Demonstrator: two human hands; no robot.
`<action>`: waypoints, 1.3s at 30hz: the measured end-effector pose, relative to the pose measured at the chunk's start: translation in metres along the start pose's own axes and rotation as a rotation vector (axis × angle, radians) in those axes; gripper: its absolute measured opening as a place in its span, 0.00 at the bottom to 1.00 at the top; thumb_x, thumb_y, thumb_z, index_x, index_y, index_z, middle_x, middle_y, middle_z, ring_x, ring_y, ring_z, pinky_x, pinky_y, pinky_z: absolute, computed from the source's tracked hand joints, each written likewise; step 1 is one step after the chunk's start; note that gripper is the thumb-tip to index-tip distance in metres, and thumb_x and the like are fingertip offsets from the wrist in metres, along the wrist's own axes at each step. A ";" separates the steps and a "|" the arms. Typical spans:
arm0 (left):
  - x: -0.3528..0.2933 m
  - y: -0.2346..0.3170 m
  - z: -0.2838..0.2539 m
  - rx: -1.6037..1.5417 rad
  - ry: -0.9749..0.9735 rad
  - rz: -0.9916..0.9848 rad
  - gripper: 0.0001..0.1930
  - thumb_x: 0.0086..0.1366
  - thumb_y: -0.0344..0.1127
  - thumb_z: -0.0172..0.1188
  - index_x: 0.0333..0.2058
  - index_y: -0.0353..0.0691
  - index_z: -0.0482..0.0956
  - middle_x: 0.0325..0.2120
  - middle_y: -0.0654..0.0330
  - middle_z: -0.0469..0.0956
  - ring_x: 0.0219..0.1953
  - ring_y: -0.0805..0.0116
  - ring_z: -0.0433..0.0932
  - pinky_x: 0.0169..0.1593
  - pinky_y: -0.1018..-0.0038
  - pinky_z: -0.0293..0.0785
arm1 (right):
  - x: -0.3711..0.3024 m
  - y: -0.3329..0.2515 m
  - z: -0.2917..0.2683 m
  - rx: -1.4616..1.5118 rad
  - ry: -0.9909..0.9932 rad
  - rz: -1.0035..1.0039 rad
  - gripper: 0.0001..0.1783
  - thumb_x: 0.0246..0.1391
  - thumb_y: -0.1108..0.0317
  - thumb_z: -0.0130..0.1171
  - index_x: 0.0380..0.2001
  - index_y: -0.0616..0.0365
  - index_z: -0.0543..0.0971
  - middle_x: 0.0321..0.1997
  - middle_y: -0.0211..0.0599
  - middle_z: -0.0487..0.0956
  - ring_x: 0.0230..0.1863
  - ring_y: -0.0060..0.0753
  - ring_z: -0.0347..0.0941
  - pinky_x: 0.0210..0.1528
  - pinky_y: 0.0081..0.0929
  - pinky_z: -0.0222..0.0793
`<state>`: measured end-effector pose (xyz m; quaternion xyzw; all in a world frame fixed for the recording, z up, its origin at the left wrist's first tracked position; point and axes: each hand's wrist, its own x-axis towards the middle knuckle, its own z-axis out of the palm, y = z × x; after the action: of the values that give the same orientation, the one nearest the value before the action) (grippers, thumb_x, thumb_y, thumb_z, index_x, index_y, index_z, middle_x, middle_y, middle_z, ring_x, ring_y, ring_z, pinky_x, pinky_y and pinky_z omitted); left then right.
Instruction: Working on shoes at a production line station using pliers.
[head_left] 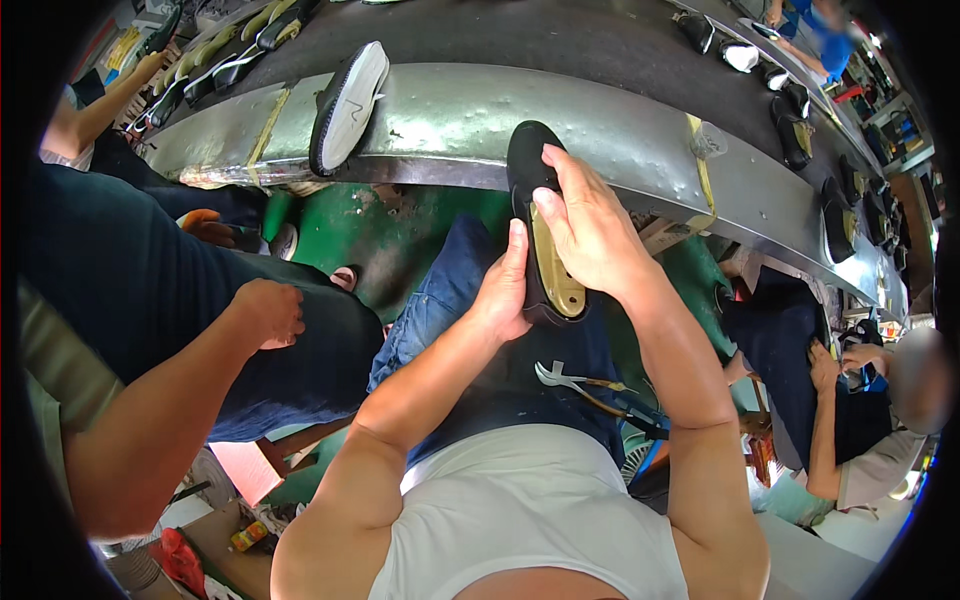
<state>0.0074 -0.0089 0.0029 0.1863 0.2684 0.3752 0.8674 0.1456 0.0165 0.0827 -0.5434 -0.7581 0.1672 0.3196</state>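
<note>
A black shoe upper on a yellow-gold last is raised before my chest, near the metal edge of the bench. My left hand grips it along the left side, thumb lying along the edge. On the right, my right hand lies flat against the upper, its fingers stretched toward the toe and its palm partly covering the last. Across my lap lie metal pincers with a curved jaw. Another black shoe with a white sole leans on the bench edge to the left.
A dark conveyor belt runs behind the metal ledge. Several shoes on lasts stand along it at right. A co-worker's arm is close on my left; another seated person works at right. The floor is green.
</note>
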 end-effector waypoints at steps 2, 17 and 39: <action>-0.004 0.011 0.006 -0.022 0.015 -0.045 0.39 0.69 0.69 0.40 0.67 0.44 0.60 0.60 0.54 0.71 0.60 0.58 0.73 0.62 0.58 0.73 | 0.002 0.002 -0.001 -0.043 0.075 -0.062 0.32 0.66 0.57 0.51 0.63 0.72 0.63 0.64 0.65 0.65 0.65 0.62 0.64 0.67 0.47 0.59; -0.002 0.016 0.013 -0.170 -0.102 -0.030 0.39 0.68 0.70 0.38 0.60 0.42 0.68 0.48 0.52 0.78 0.47 0.52 0.81 0.50 0.56 0.81 | -0.102 0.009 0.018 -0.172 0.534 -0.626 0.24 0.31 0.67 0.78 0.38 0.52 0.86 0.35 0.26 0.72 0.39 0.36 0.66 0.38 0.39 0.62; 0.004 0.025 0.040 -0.160 -0.047 0.080 0.35 0.71 0.66 0.43 0.61 0.42 0.67 0.55 0.54 0.73 0.57 0.60 0.74 0.60 0.59 0.73 | -0.030 0.010 0.010 0.319 0.512 -0.443 0.17 0.35 0.70 0.71 0.33 0.65 0.83 0.41 0.44 0.83 0.52 0.53 0.78 0.58 0.49 0.71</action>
<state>0.0205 0.0053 0.0465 0.1358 0.2093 0.4253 0.8700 0.1518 -0.0075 0.0601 -0.3338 -0.7173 0.0685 0.6077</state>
